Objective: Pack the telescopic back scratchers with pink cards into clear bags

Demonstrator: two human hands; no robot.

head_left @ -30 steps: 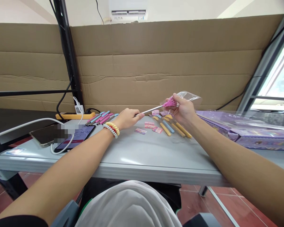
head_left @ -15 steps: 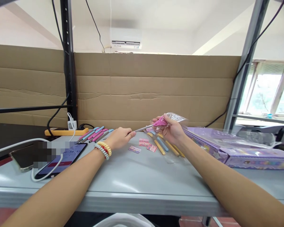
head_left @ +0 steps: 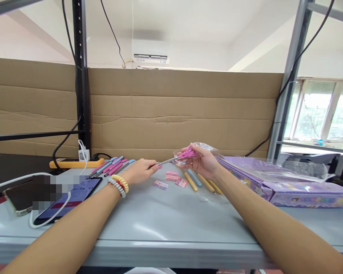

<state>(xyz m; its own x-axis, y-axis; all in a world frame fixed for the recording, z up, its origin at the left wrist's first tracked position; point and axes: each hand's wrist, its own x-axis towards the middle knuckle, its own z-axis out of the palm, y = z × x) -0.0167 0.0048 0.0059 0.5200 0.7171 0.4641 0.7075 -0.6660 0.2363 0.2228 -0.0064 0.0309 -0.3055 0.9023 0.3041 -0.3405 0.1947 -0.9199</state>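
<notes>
My left hand, with beaded bracelets at its wrist, is closed on the left tip of a slim silver rod. The rod's other end meets a bright pink part at my right hand. That hand is closed round the pink part and a crinkled clear plastic wrapper; its lower fingers are partly hidden. Small pink printed cards and a purple card lie below the hands. Several yellow sticks and a blue stick rest beneath my right hand.
Several coloured pens lie left of my left hand. A phone with a white cable and a second phone are farther left, near a yellow power strip. Purple boxes stand at the right; cardboard closes the back.
The view has tilted and shifted slightly, so the table sits a little lower. Both hands keep their hold on the rod and the pink part; the grip looks unchanged.
</notes>
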